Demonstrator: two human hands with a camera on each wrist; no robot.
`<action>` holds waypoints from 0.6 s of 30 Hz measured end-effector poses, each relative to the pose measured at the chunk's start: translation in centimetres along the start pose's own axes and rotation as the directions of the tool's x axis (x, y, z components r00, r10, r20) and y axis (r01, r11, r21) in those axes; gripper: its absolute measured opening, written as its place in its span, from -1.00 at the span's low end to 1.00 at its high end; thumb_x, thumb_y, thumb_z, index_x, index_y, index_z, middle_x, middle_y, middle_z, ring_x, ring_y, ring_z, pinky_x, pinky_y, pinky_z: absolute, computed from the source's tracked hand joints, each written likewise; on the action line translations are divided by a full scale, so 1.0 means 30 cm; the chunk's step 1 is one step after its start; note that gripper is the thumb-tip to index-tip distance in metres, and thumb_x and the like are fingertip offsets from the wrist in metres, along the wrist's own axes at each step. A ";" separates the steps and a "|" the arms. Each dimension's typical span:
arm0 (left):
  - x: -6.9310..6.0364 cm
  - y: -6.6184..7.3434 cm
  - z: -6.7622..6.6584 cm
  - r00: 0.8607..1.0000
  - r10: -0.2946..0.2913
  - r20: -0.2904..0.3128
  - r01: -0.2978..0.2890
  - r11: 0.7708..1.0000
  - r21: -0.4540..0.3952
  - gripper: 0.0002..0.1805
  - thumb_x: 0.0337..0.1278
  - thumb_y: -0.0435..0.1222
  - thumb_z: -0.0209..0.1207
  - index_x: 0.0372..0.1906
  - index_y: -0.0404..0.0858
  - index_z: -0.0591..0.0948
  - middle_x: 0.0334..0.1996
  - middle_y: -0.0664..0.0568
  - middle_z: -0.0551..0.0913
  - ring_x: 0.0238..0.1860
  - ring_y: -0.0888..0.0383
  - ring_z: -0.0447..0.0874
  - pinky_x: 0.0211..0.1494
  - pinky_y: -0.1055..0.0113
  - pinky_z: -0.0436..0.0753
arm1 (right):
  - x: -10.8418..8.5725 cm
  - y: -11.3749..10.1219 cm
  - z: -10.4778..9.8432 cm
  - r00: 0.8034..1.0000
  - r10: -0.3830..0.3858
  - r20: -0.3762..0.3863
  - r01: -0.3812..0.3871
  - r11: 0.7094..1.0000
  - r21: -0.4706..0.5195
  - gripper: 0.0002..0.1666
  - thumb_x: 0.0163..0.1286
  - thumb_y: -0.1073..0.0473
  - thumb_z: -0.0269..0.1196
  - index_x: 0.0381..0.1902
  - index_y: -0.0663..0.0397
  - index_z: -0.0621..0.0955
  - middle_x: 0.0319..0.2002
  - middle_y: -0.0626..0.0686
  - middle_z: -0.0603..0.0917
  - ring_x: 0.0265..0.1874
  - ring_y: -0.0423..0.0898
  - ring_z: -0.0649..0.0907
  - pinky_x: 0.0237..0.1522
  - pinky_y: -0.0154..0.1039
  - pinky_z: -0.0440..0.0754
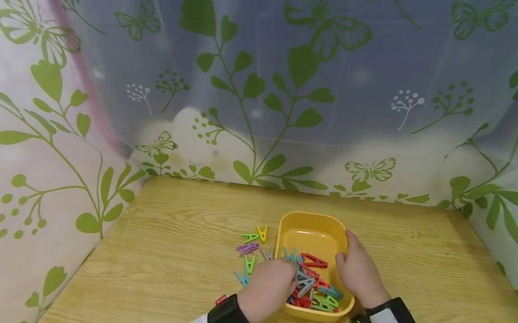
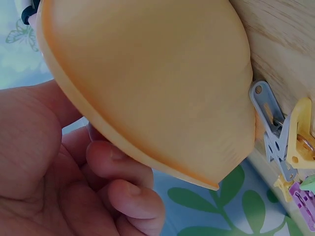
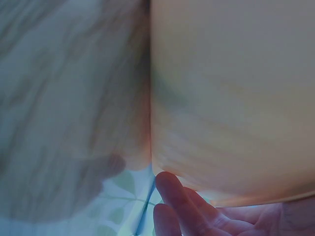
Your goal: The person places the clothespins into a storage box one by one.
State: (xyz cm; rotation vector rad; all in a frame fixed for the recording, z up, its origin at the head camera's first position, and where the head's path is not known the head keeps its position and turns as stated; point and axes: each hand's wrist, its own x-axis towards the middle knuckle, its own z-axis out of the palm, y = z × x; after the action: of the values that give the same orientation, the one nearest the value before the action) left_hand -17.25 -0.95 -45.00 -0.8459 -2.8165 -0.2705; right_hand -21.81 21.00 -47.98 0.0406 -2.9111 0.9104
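Observation:
A yellow plastic bin (image 1: 314,223) stands on the table with red, green, blue and grey clothespins (image 1: 314,283) heaped in its near part. My right hand (image 1: 362,270) grips the bin's right side, thumb by the rim and fingers along the outer wall. My left hand (image 1: 269,285) reaches over the left rim toward the clothespins; its fingertips are hidden. The left wrist view shows several curled fingers (image 2: 133,199) outside the rim, while the bin wall (image 2: 157,88) covers the rest. Whether they pinch a clothespin does not show.
Left of the bin lie loose clothespins: a yellow one (image 1: 261,233), a purple one (image 1: 247,248), a green one (image 1: 249,263) and a blue one (image 1: 241,276). A grey clothespin (image 1: 267,254) is close by the bin's left wall. A leaf-patterned curtain (image 1: 244,127) borders the wooden table (image 1: 170,237).

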 end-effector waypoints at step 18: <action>-0.026 -0.164 -0.084 0.979 -0.173 -0.112 0.152 0.972 -0.178 -0.83 0.29 -0.24 0.37 -0.39 -0.14 0.63 -0.44 0.08 0.63 -0.60 0.30 0.34 -0.55 0.44 0.33 | 0.000 0.002 0.003 1.000 -0.002 -0.009 0.002 1.000 -0.003 -0.27 0.57 0.24 -0.02 0.54 0.53 0.08 0.45 0.55 0.30 0.36 0.42 0.45 0.33 0.30 0.43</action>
State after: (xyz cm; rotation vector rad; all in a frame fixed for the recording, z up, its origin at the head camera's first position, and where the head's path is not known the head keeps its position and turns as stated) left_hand -19.04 -5.97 -43.33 -0.6040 -2.7753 -0.5735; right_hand -21.80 21.00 -48.08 0.0396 -2.9034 0.9040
